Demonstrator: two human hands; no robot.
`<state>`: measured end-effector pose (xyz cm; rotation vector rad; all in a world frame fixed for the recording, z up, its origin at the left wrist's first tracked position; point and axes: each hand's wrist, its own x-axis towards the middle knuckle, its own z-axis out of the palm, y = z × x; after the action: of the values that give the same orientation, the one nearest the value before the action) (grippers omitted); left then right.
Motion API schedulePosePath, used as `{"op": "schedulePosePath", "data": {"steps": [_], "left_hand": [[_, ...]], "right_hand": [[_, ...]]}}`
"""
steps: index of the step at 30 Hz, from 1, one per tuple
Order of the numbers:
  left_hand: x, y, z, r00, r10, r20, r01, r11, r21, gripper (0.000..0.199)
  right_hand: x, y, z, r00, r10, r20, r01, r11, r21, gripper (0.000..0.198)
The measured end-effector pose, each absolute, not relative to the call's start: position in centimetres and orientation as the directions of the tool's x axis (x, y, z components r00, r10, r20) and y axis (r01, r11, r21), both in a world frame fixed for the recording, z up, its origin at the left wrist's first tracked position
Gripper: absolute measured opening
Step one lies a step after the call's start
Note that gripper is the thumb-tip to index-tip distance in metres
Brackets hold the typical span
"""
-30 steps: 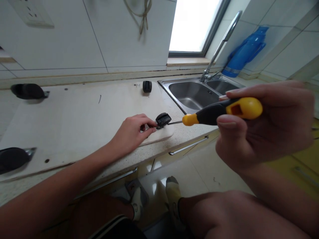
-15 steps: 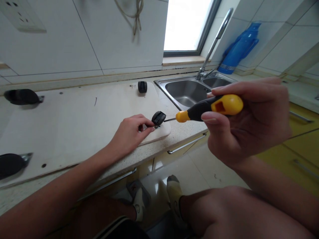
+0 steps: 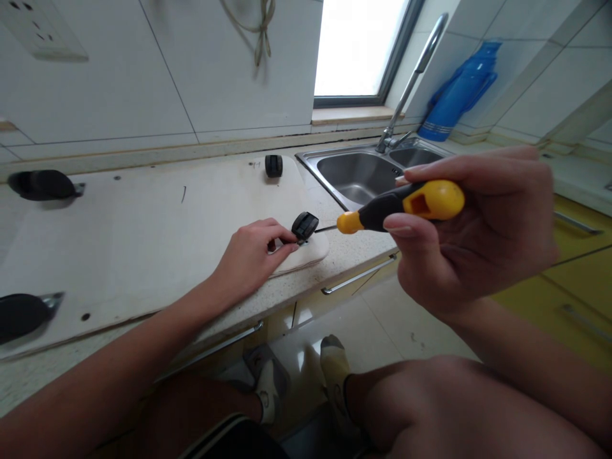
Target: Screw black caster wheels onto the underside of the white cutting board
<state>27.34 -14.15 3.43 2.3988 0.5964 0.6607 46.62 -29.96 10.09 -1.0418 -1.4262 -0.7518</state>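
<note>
A yellow-and-black screwdriver [image 3: 406, 207] is gripped by my right hand [image 3: 482, 223], its handle between thumb and fingers and its shaft pointing left. The shaft's end reaches the base of a black caster wheel [image 3: 305, 225] near the right end of a white board [image 3: 157, 248]. My left hand [image 3: 261, 248] pinches at that caster's base with thumb and forefinger; what lies between the fingertips is too small to make out. Another caster [image 3: 273, 166] stands at the board's far right corner.
Two larger black casters, a far one [image 3: 43, 185] and a near one [image 3: 21, 317], sit at the board's left end. Beyond its right end is a steel sink [image 3: 354, 175] with a tall faucet [image 3: 415, 76]. A blue thermos [image 3: 459, 92] stands behind. Drawer handles [image 3: 358, 275] line the counter front.
Almost nothing differs. My right hand and the screwdriver handle have shifted very slightly left; my left hand stays at the caster's base.
</note>
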Motion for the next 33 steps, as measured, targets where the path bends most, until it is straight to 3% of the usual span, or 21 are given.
{"op": "schedulePosePath", "data": {"steps": [5,14,23,28,33], "left_hand": [[27.4,-14.2,3.5,0.759,0.581,0.293,0.262,-0.686,0.679,0.014],[27.5,-14.3,3.6,0.755,0.590,0.286,0.257,-0.668,0.698,0.014],[27.4,-14.2,3.6,0.762,0.590,0.266,0.257,-0.653,0.713,0.014],[27.2,-14.1,3.6,0.768,0.585,0.261,0.249,-0.648,0.719,0.016],[27.1,-14.0,3.6,0.773,0.576,0.267,0.242,-0.656,0.715,0.018]], "right_hand": [[47.0,-30.0,9.5,0.162,0.168,0.972,0.896,0.388,-0.217,0.031],[46.8,-30.2,10.3,0.037,0.191,0.981,0.912,0.394,-0.111,0.028],[47.7,-30.3,9.5,0.102,0.198,0.975,0.898,0.404,-0.176,0.034],[47.7,-29.7,9.4,0.128,0.116,0.985,0.912,0.376,-0.163,0.033],[46.7,-29.9,10.0,0.097,0.129,0.987,0.899,0.415,-0.143,0.026]]}}
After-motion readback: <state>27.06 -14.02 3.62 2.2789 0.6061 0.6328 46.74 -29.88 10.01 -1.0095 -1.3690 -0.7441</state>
